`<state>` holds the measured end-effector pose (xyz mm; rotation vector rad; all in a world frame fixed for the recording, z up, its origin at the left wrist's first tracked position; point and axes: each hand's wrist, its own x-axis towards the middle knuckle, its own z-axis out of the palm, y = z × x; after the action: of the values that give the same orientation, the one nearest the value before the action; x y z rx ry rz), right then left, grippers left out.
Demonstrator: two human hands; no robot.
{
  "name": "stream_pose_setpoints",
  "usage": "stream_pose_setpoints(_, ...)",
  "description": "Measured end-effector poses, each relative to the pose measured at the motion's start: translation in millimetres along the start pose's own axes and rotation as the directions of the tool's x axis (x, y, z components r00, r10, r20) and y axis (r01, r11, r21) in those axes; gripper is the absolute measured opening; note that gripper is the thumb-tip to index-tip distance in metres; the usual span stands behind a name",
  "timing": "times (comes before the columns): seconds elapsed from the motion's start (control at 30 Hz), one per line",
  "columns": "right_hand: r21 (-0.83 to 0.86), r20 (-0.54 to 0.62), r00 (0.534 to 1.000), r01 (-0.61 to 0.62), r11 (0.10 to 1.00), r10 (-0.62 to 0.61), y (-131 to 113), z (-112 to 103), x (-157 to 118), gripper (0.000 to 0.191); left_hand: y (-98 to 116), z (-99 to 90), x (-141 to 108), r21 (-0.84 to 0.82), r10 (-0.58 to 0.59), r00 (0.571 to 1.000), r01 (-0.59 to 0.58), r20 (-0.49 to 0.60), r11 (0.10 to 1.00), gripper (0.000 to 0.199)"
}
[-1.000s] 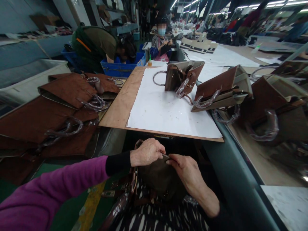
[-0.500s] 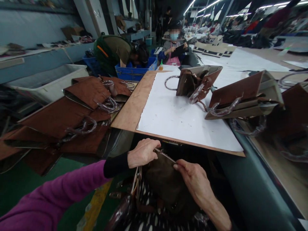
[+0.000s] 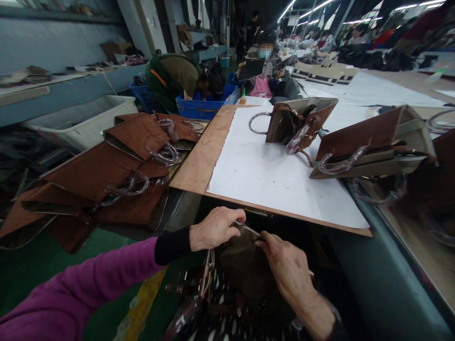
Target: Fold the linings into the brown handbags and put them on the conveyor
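A dark brown handbag (image 3: pixel 241 265) lies on my lap, over a black-and-white patterned garment. Its upper edge is stretched between my two hands. My left hand (image 3: pixel 216 227) pinches the edge at its left end, thumb and fingers closed. Further right along the same edge, my right hand (image 3: pixel 286 260) grips it between thumb and fingers. A wrapped handle (image 3: pixel 186 312) of the bag hangs at the lower left. Shadow hides most of the bag's lower part.
A table with white paper (image 3: pixel 263 175) stands in front. On it are a brown handbag (image 3: pixel 298 123) and another (image 3: pixel 369 142) at right. Several brown bags (image 3: pixel 88 175) are piled at left, beside a pale bin (image 3: pixel 85 118). Two people work beyond, one over a blue crate (image 3: pixel 206 108).
My right hand has shifted slightly left along the bag's edge, closer to my left hand. The view has turned a little left. A person opposite has moved a dark piece leftward.
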<state>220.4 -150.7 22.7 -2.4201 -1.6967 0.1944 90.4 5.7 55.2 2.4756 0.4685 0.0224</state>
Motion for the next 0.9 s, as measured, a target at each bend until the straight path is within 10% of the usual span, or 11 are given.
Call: stream_pose_setpoints(0.9,0.048,0.008,0.999,-0.034,0.998,0.034,-14.0,-3.8,16.4,0.020,-9.5,2.3,0.5,0.076,0.054,0.998,-0.051,-0.042,0.996,0.019)
